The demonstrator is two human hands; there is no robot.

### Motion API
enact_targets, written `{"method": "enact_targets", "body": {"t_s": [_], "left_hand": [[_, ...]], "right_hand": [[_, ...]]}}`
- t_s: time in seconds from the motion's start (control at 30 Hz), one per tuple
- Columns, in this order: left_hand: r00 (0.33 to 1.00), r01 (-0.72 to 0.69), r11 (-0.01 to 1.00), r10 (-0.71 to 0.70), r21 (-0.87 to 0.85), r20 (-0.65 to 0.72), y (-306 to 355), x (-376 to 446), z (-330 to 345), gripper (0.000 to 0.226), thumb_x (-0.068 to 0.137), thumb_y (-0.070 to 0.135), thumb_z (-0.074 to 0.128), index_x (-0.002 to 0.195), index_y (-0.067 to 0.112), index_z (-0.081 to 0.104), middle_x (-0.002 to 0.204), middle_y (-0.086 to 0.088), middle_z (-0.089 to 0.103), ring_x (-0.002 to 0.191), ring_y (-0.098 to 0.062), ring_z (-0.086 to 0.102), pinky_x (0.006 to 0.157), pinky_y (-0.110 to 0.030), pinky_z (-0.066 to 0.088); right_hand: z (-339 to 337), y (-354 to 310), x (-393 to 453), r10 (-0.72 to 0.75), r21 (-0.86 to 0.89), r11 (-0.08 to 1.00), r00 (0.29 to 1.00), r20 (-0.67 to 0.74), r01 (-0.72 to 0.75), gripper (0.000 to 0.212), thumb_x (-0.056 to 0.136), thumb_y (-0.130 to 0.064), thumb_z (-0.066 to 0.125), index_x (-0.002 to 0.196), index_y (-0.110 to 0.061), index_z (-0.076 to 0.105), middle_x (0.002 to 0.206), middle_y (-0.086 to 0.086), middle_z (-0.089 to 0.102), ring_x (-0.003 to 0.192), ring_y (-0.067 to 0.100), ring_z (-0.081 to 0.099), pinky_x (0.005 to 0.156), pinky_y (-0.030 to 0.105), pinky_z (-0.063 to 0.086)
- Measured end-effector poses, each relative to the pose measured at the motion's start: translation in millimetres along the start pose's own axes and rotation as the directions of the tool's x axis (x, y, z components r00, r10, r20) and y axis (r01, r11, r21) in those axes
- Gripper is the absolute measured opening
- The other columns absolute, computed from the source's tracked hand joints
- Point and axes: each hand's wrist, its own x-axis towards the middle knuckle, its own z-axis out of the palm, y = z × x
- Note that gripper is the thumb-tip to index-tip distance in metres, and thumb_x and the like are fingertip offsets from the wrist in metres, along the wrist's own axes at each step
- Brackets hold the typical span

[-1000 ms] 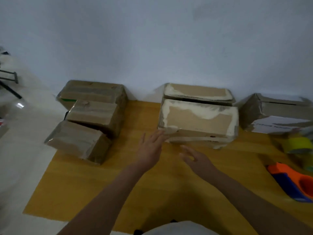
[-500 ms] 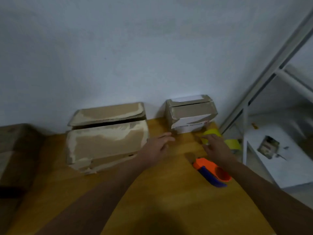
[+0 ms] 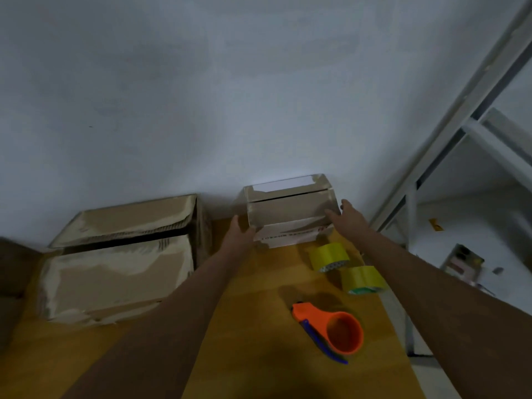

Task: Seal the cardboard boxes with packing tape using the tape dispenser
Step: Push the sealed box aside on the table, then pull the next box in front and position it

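Cardboard small box [image 3: 288, 210] now gripped at both sides, left hand [image 3: 240, 233], right hand [image 3: 344, 216], both moved up from the table [image 3: 244, 326].

packing room: cardboard boxes [image 3: 115, 272], metal shelving [image 3: 466, 116].

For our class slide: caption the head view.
Both hands, left hand and right hand, hold the small cardboard box; tape dispenser lies unused.

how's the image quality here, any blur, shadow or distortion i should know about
Head view: dim and soft throughout; the print on the small box between the left hand and right hand is unreadable. A dark shadow covers the near edge of the table. Wide-angle distortion makes the shelf frame lean inward. No strong glare, even on the tape rolls.
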Motion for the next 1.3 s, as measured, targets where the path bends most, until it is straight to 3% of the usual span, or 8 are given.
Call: {"method": "enact_targets", "body": {"t_s": [0.17, 0.33, 0.47, 0.6, 0.7, 0.8, 0.97, 1.3], "left_hand": [[1.0, -0.025, 0.986, 0.025, -0.167, 0.004, 11, 7, 6, 0.039, 0.101, 0.017, 0.052, 0.14, 0.012, 0.046, 0.127, -0.013, 0.06, 0.109, -0.028, 0.063, 0.092, -0.046, 0.056], [0.954, -0.254, 0.957, 0.224, -0.142, -0.199, 17, -7, -6, 0.036, 0.1, 0.017, 0.054, 0.135, 0.026, 0.05, 0.094, 0.023, 0.055, 0.086, 0.002, 0.055, 0.06, -0.013, 0.047], [0.903, -0.345, 0.921, 0.274, -0.18, -0.33, 28, -39, -37, 0.022, 0.1, 0.029, 0.056, 0.121, 0.032, 0.059, 0.099, 0.018, 0.063, 0.09, -0.003, 0.06, 0.066, -0.014, 0.051], [0.876, -0.405, 0.884, 0.303, -0.234, -0.375, 16, -87, -65, 0.038, 0.097, 0.037, 0.058, 0.133, 0.027, 0.053, 0.126, 0.005, 0.059, 0.11, -0.011, 0.06, 0.091, -0.032, 0.053], [0.863, -0.431, 0.872, 0.323, -0.233, -0.389, -14, -127, -83, 0.032, 0.095, 0.039, 0.06, 0.125, 0.033, 0.051, 0.124, 0.005, 0.056, 0.107, -0.008, 0.06, 0.081, -0.03, 0.056], [0.873, -0.443, 0.863, 0.354, -0.243, -0.336, -53, -164, -93, 0.028, 0.096, 0.033, 0.06, 0.122, 0.033, 0.051, 0.116, 0.01, 0.055, 0.097, 0.003, 0.059, 0.06, -0.018, 0.053], [0.862, -0.481, 0.863, 0.431, -0.156, -0.267, -91, -201, -97, 0.029, 0.096, 0.03, 0.061, 0.122, 0.03, 0.05, 0.123, -0.001, 0.052, 0.106, -0.008, 0.057, 0.084, -0.033, 0.056], [0.874, -0.475, 0.88, 0.472, -0.005, -0.117, -176, -205, -126, 0.025, 0.093, 0.027, 0.065, 0.116, 0.017, 0.058, 0.116, -0.004, 0.054, 0.1, -0.009, 0.057, 0.081, -0.027, 0.051]], "right_hand": [[8, -4, 0, -0.026, 0.185, 0.982, 0.997, -0.077, 0.04, 0.042, 0.099, -0.027, 0.052, 0.137, -0.011, 0.045, 0.13, 0.013, 0.057, 0.11, 0.026, 0.056, 0.087, 0.034, 0.049], [10, -24, -24, -0.042, 0.39, 0.907, 0.953, -0.299, 0.162, 0.053, 0.096, -0.025, 0.057, 0.144, -0.017, 0.038, 0.135, 0.005, 0.042, 0.115, 0.015, 0.049, 0.095, 0.032, 0.047], [18, -53, -67, -0.015, 0.505, 0.824, 0.902, -0.431, 0.256, 0.049, 0.096, -0.023, 0.057, 0.142, -0.015, 0.042, 0.136, 0.005, 0.039, 0.12, 0.018, 0.05, 0.101, 0.032, 0.046], [38, -68, -134, -0.01, 0.627, 0.708, 0.892, -0.452, 0.326, 0.047, 0.095, -0.022, 0.059, 0.14, -0.019, 0.043, 0.137, 0.004, 0.042, 0.123, 0.016, 0.051, 0.104, 0.041, 0.047], [64, -58, -193, 0.014, 0.669, 0.66, 0.885, -0.465, 0.342, 0.049, 0.093, -0.018, 0.062, 0.138, -0.023, 0.043, 0.137, 0.002, 0.046, 0.124, 0.016, 0.051, 0.101, 0.045, 0.049], [89, -39, -240, 0.044, 0.679, 0.663, 0.89, -0.454, 0.314, 0.052, 0.093, -0.017, 0.061, 0.139, -0.027, 0.04, 0.14, 0.0, 0.044, 0.125, 0.012, 0.051, 0.1, 0.044, 0.05], [109, -17, -291, 0.098, 0.679, 0.666, 0.867, -0.489, 0.308, 0.054, 0.094, -0.011, 0.06, 0.143, -0.022, 0.039, 0.14, 0.003, 0.046, 0.127, 0.013, 0.05, 0.102, 0.045, 0.049], [170, 7, -350, 0.129, 0.595, 0.771, 0.859, -0.496, 0.228, 0.047, 0.096, -0.021, 0.057, 0.14, -0.023, 0.041, 0.131, -0.006, 0.041, 0.112, -0.007, 0.05, 0.093, 0.022, 0.049]]}}
